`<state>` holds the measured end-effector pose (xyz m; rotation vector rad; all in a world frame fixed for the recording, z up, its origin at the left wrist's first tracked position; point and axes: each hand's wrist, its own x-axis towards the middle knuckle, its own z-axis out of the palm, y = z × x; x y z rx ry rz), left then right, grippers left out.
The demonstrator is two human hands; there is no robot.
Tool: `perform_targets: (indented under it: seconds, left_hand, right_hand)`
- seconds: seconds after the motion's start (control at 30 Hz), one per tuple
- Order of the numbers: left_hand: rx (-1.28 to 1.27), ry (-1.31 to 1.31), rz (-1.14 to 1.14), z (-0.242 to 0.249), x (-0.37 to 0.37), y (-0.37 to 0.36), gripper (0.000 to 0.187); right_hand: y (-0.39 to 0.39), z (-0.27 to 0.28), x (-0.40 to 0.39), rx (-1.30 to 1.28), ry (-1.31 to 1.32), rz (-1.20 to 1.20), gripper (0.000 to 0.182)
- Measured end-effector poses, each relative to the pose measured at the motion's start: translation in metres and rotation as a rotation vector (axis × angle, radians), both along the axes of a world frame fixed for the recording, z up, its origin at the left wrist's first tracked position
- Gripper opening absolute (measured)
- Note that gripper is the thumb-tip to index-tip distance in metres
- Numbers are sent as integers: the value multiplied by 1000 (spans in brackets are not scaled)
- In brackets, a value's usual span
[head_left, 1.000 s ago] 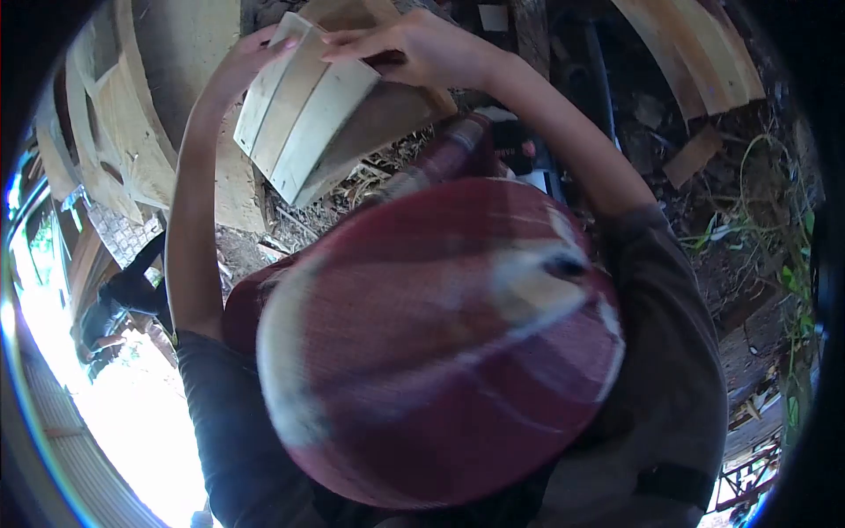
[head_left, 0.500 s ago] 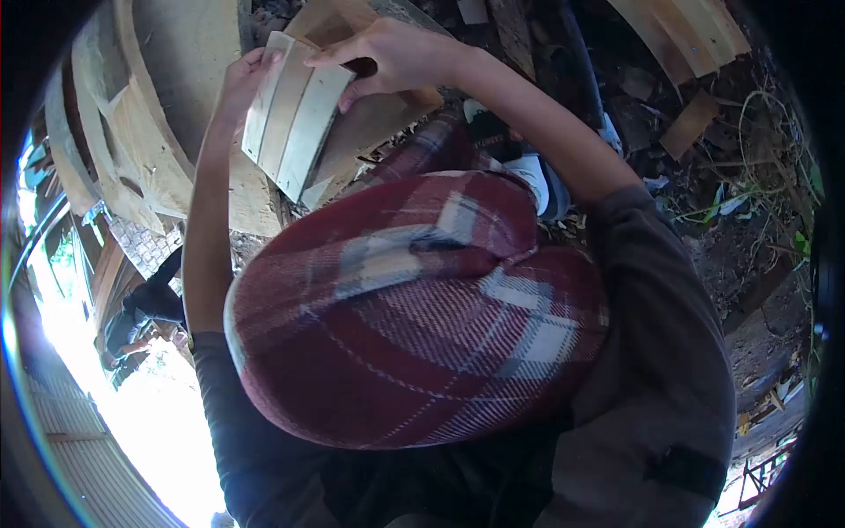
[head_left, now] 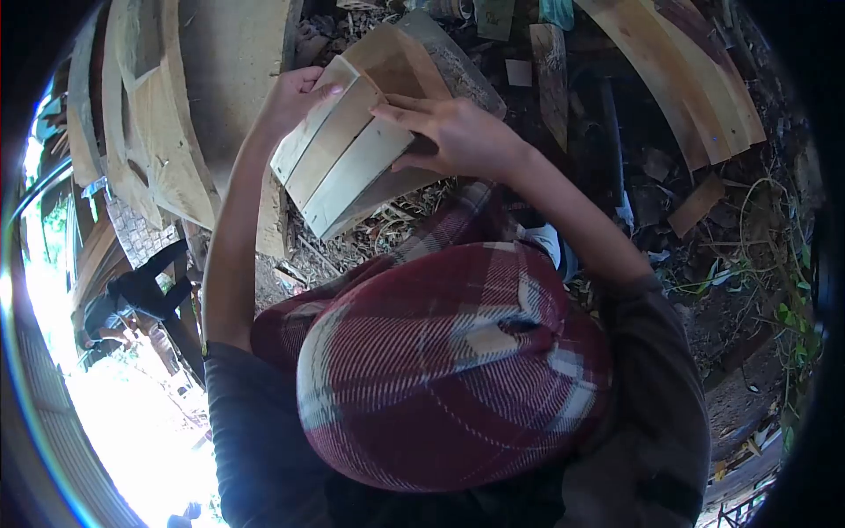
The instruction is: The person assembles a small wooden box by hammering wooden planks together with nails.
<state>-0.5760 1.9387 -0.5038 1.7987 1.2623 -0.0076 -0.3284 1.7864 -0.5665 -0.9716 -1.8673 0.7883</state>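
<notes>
— What are the hands doing?
— The left hand (head_left: 295, 97) is gripping the far edge of a slatted wooden panel (head_left: 348, 158); the right hand (head_left: 458, 132) is lying flat on it, fingers spread, holding it up before the plaid cap (head_left: 453, 370).
— Risk?
— It's probably tipping out, being held so loosely.

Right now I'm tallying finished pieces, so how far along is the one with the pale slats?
Done: three pale slats lie side by side across the curved wooden panel. In hand: the left hand grips the panel's far edge while the right hand presses flat on the slats. Left: I cannot tell whether the slats are fastened. More curved planks lie on the littered ground beyond.
</notes>
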Motion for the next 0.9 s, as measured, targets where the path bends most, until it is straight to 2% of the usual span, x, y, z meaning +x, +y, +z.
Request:
perform_targets:
  seconds: [0.23,0.33,0.53,0.73,0.9]
  left_hand:
    - [-53,-37,102,5,5,-6,28]
    - [-100,-35,95,7,6,-5,33]
    - [-139,-16,124,16,16,-8,37]
    - [-131,36,100,16,13,-5,35]
    - [-131,123,78,20,19,-4,37]
  right_hand:
    - [1,-1,1,92,-8,-21,63]
    - [-1,2,0,-37,-34,22,65]
    - [-3,0,-3,-4,-21,-19,64]
    - [-6,6,-2,13,39,-36,59]
    - [0,4,3,7,-12,22,53]
